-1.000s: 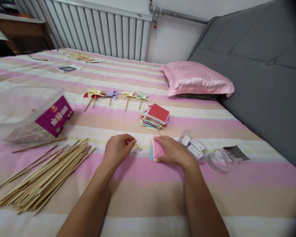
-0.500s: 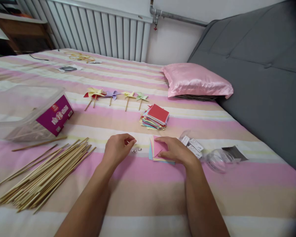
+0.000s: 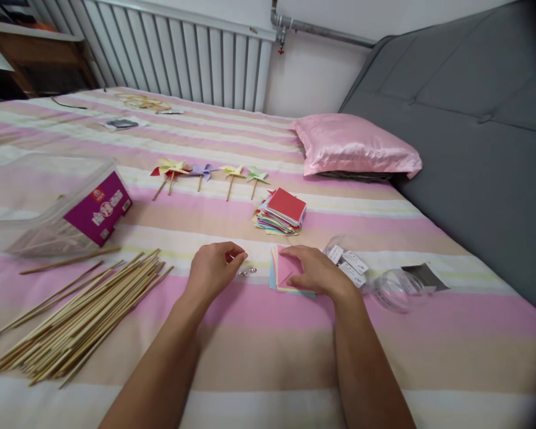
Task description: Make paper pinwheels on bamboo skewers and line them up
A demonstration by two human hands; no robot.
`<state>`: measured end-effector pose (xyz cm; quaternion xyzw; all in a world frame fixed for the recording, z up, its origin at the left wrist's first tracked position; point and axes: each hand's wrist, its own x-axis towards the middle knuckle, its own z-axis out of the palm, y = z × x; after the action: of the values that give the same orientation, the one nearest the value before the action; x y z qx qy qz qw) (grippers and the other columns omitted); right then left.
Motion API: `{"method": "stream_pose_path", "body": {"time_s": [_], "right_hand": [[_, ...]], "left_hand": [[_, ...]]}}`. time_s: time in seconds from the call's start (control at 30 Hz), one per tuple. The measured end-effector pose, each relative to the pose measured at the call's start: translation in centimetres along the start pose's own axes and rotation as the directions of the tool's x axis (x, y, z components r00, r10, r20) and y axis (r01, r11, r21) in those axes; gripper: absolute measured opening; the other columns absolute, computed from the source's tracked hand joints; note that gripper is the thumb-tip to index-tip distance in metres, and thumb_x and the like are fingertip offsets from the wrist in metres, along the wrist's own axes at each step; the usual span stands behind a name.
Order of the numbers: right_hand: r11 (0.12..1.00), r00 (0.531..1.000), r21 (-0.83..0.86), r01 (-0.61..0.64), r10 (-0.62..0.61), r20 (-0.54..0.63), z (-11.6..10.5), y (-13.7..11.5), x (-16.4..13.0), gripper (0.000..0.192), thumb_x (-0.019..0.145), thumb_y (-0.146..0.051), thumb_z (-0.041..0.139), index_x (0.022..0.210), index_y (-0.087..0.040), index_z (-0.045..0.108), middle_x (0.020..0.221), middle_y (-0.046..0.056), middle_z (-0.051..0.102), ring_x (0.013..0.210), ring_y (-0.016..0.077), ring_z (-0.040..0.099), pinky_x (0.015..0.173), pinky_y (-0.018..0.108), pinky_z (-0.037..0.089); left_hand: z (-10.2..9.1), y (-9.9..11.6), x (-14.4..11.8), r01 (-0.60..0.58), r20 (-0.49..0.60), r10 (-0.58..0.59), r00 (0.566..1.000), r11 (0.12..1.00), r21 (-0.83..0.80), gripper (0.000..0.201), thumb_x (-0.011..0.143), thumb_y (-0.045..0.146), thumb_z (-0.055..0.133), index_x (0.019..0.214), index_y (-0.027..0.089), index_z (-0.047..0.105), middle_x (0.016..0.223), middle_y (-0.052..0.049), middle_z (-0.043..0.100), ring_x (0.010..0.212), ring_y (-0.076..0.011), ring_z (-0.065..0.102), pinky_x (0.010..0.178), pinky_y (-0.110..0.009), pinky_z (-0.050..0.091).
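- Bed, striped sheet, carries everything; grey headboard along its right edge.
- Pink pillow at far right edge, against the headboard.
- Clear plastic tub on its side at left edge, purple label facing the middle.
- Bundle of bamboo sticks loose at near left, just below the tub.
- Stack of coloured paper squares mid-bed, red sheet on top.
- Row of paper pinwheels further back, left of the stack.
- Right hand flat, fingers spread, pressing down on small paper pile, pink sheet on top, near middle.
- Left hand loosely curled, fingertips pinched; anything held is too small to make out.
- Metal pins lie between the hands, apart from both.
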<state>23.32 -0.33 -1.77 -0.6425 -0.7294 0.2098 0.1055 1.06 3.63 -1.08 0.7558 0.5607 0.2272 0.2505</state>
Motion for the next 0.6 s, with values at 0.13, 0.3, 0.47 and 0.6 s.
{"method": "stream_pose_path", "body": {"time_s": [0.13,0.3,0.47,0.6], "right_hand": [[1.000,1.000,-0.001,0.004,-0.004,-0.006,0.10,-0.03,0.13,0.056,0.067,-0.025,0.065,0.122,-0.019,0.054,0.128,0.008,0.055,0.117,0.0236,0.049,0.099,0.034,0.035],[1.000,1.000,0.011,0.001,-0.001,0.015,-0.04,-0.13,-0.05,0.055,0.070,-0.027,0.063,0.124,-0.020,0.053,0.131,0.008,0.052,0.120,0.0227,0.046,0.101,0.035,0.032],[1.000,0.998,0.028,-0.006,0.004,0.063,0.00,-0.31,-0.24,0.079,0.061,-0.038,0.071,0.133,-0.020,0.042,0.141,0.009,0.039,0.131,0.0237,0.031,0.105,0.036,0.026],[1.000,0.997,0.027,0.001,-0.003,0.074,0.13,-0.38,-0.20,0.085,0.059,-0.035,0.073,0.134,-0.019,0.039,0.141,0.010,0.038,0.131,0.0236,0.031,0.105,0.036,0.025]], "left_hand": [[0.02,-0.05,-0.05,-0.011,-0.002,0.011,1.000,1.000,-0.001,0.023,0.076,0.035,0.052,0.077,0.022,0.070,0.074,-0.002,0.071,0.066,-0.0171,0.061,0.056,-0.026,0.039],[0.08,-0.19,-0.13,-0.021,-0.005,0.021,1.000,1.000,0.002,0.023,0.076,0.035,0.052,0.078,0.021,0.070,0.075,-0.002,0.071,0.066,-0.0171,0.061,0.056,-0.026,0.039],[0.03,-0.03,-0.20,-0.014,0.010,0.014,1.000,1.000,0.017,0.023,0.077,0.036,0.052,0.079,0.021,0.070,0.074,-0.002,0.071,0.066,-0.0176,0.062,0.056,-0.026,0.040],[0.55,0.61,-0.60,-0.174,0.092,0.171,0.981,0.984,0.025,0.023,0.080,0.030,0.050,0.089,0.021,0.068,0.088,-0.003,0.071,0.077,-0.0185,0.064,0.065,-0.027,0.045]]}}
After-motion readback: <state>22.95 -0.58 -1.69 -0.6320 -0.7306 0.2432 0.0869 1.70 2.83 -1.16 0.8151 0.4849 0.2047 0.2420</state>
